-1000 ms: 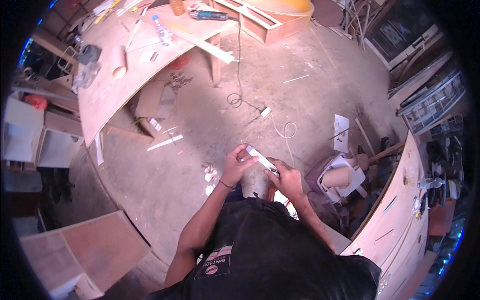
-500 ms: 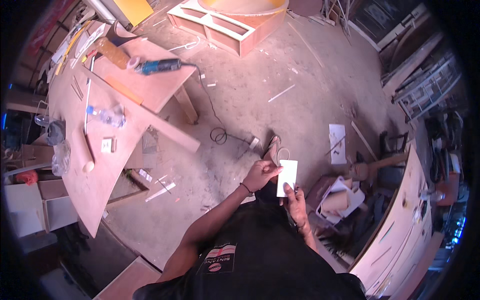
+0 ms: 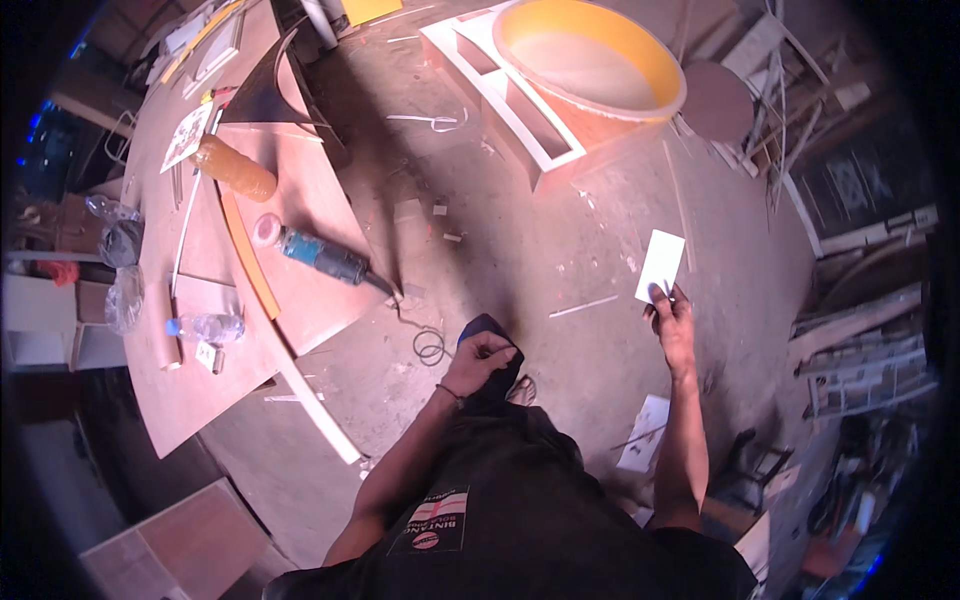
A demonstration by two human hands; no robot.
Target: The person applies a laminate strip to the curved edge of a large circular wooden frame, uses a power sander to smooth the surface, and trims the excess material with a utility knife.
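Observation:
My right hand point(image 3: 672, 318) is stretched out ahead on the right, its thumb and fingers closed on the lower end of a flat white rectangular card point(image 3: 662, 264). Closer to my body, my left hand point(image 3: 480, 364) is held over my leg with its fingers curled and pinched together. Whether anything small is between those fingers cannot be made out. A dark bracelet circles the left wrist. Left of that hand, a teal and black angle grinder point(image 3: 322, 257) with a pale disc lies on a wooden table point(image 3: 215, 410).
A bottle of amber liquid point(image 3: 234, 168), a clear water bottle point(image 3: 212, 327) and a long curved strip point(image 3: 285, 350) lie on the table. The grinder's cord point(image 3: 430, 346) coils on the floor. Ahead stands a round yellow-lined wooden form point(image 3: 640, 55). Boards and scraps point(image 3: 860, 320) crowd the right.
My hands have come apart: the right has carried the white card forward and right, while the left has moved slightly left. The view has turned and shifted forward.

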